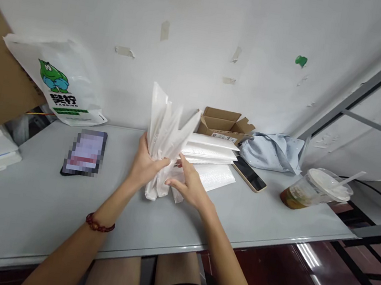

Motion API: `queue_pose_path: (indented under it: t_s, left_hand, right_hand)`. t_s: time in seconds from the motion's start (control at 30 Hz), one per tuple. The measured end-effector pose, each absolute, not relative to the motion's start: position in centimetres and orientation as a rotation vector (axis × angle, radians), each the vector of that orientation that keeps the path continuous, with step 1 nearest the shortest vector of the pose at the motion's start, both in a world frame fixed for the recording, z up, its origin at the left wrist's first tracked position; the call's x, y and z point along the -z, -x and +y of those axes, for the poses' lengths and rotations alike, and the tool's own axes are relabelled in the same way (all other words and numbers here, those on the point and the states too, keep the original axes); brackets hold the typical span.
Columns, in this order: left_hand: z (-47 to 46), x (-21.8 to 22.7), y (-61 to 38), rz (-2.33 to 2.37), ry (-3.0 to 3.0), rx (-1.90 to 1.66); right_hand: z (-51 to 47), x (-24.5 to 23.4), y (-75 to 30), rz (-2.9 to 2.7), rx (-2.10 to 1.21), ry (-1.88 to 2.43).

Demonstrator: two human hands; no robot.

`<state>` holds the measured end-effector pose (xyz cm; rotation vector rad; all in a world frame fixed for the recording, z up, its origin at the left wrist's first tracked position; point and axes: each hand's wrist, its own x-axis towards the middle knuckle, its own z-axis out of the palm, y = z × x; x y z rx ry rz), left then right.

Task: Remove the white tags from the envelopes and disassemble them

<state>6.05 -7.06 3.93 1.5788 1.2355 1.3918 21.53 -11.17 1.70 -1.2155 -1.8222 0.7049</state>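
Observation:
My left hand point(143, 166) is closed round a bunch of white bubble mailer bags point(165, 131), held upright and fanned out above the grey table point(40, 200). My right hand point(189, 185) reaches in from the right, fingers mostly extended, touching the lower part of the bunch. A bead bracelet point(100, 224) is on my left wrist. Just behind my right hand lies a flat stack of more white mailers point(210, 153).
A phone with a blurred screen point(85, 153) lies left of the hands; another phone point(249, 173) lies right of the stack. An open cardboard box point(225, 124), a blue cloth point(271, 150), a lidded drink cup point(316, 189) and a printed plastic bag point(60, 83) stand around.

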Motion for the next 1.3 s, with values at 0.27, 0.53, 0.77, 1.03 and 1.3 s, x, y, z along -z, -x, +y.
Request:
queue_pose_path:
  t_s: [0.27, 0.53, 0.77, 1.03, 1.3]
  left_hand:
    - [-6.9, -4.2, -5.7, 1.242, -1.543, -1.393]
    - [-7.0, -4.0, -5.7, 1.243, -1.565, -1.340]
    - [-7.1, -3.9, -5.9, 1.224, -1.552, -1.323]
    - [-7.3, -4.0, -6.1, 1.197, -1.597, -1.338]
    - [-7.8, -3.7, -6.6, 1.177, -1.723, -1.261]
  right_hand:
    - [-11.6, -2.7, -23.1, -1.850, -0.579, 1.254]
    - [-10.9, -0.6, -28.5, -1.355, -0.234, 1.999]
    - [-10.9, -0.1, -29.6, -1.096, -0.364, 2.139]
    - [-10.7, -0.7, -31.1, -0.737, -0.491, 1.834]
    - [-11.2, -2.7, -29.1, -0.653, -0.642, 1.035]
